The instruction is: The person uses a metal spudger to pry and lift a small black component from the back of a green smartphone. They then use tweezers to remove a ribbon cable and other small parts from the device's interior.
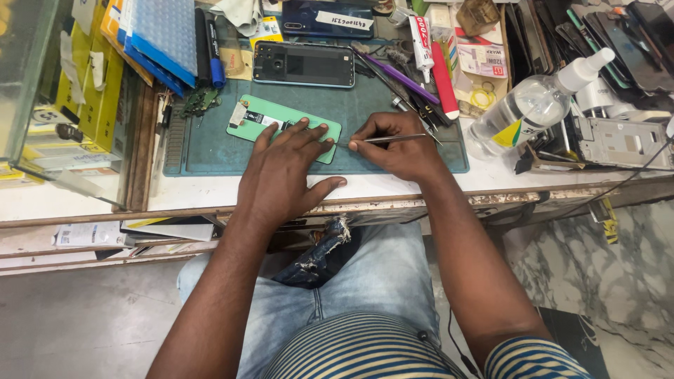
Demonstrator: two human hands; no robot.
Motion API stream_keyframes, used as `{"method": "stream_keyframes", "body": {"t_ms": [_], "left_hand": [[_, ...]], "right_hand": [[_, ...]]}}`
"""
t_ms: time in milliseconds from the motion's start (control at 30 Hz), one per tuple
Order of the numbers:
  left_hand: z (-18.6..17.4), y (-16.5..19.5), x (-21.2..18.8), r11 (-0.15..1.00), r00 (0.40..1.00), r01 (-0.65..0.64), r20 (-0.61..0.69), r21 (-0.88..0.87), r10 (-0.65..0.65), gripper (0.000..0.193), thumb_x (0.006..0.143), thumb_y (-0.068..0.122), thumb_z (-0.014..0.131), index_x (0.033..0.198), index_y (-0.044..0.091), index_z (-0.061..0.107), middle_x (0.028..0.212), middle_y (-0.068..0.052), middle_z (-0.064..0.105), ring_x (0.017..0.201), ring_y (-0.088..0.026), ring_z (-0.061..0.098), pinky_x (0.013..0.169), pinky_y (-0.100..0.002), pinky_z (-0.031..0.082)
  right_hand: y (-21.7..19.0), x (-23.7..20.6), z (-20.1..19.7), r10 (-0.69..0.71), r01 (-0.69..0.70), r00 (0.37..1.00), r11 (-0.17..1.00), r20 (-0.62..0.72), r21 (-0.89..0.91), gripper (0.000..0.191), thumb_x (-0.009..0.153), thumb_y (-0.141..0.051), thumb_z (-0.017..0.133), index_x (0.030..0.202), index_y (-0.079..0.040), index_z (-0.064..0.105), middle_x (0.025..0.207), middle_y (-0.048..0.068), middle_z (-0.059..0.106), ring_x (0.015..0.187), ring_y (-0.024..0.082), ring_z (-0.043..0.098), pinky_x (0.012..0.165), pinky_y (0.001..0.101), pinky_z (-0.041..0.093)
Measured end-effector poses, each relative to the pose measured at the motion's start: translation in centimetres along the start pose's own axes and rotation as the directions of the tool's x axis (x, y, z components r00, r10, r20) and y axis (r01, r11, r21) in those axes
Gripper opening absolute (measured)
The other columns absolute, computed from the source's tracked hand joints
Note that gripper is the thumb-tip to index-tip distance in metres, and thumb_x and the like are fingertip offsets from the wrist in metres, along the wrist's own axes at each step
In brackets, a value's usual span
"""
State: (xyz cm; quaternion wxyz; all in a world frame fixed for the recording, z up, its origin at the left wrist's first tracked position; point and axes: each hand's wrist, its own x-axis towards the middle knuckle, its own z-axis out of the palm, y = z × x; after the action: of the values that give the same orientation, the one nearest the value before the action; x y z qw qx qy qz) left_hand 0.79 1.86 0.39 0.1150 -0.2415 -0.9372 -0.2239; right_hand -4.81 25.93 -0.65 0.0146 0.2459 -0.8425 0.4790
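A green phone part (261, 116), flat and oblong, lies on the teal work mat (365, 105). My left hand (284, 165) rests palm down on its near end, fingers spread, pinning it to the mat. My right hand (400, 144) pinches metal tweezers (382, 140) whose tip points left at the green part's right end, close to my left fingertips. Behind them on the mat lies an opened phone body (303, 64), dark inside with a bluish frame.
A clear spray bottle (537, 105) lies on its side at right beside a metal phone frame (618, 142). Pens, tubes and tools crowd the mat's back right. Yellow boxes (98, 91) and a blue tray (165, 35) stand at left. Dark phones stack at the far right.
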Motion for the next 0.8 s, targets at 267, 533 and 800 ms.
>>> {"method": "stream_keyframes", "body": {"t_ms": [267,533,800], "left_hand": [[0.24,0.08,0.04,1.000,1.000,-0.005,-0.008,-0.001,0.005,0.060,0.080,0.052,0.078,0.123,0.012,0.072,0.144,-0.005,0.060,0.141,-0.026,0.046,0.118,-0.054,0.025],[0.47,0.24,-0.05,1.000,1.000,-0.001,-0.010,-0.004,0.001,0.059,0.080,0.051,0.079,0.123,0.012,0.072,0.144,-0.005,0.061,0.141,-0.026,0.046,0.118,-0.054,0.025],[0.57,0.42,0.07,1.000,1.000,0.003,-0.012,-0.009,-0.003,0.058,0.079,0.051,0.079,0.123,0.013,0.072,0.144,-0.005,0.061,0.141,-0.026,0.046,0.118,-0.054,0.026]], "right_hand": [[-0.06,-0.06,0.08,0.051,-0.053,0.998,0.997,-0.041,-0.050,0.014,0.087,-0.014,0.083,0.089,-0.003,0.076,0.081,0.005,0.077,0.069,0.006,0.065,0.062,0.0245,0.051],[0.04,-0.25,0.05,0.029,-0.030,0.999,0.999,-0.046,-0.033,0.013,0.087,-0.013,0.083,0.088,-0.003,0.075,0.083,0.003,0.078,0.071,0.006,0.066,0.063,0.0249,0.052],[0.56,-0.50,-0.22,-0.010,0.010,1.000,1.000,0.016,0.016,0.014,0.088,-0.011,0.083,0.087,-0.002,0.073,0.084,0.004,0.076,0.075,0.006,0.067,0.065,0.0244,0.053]]}}
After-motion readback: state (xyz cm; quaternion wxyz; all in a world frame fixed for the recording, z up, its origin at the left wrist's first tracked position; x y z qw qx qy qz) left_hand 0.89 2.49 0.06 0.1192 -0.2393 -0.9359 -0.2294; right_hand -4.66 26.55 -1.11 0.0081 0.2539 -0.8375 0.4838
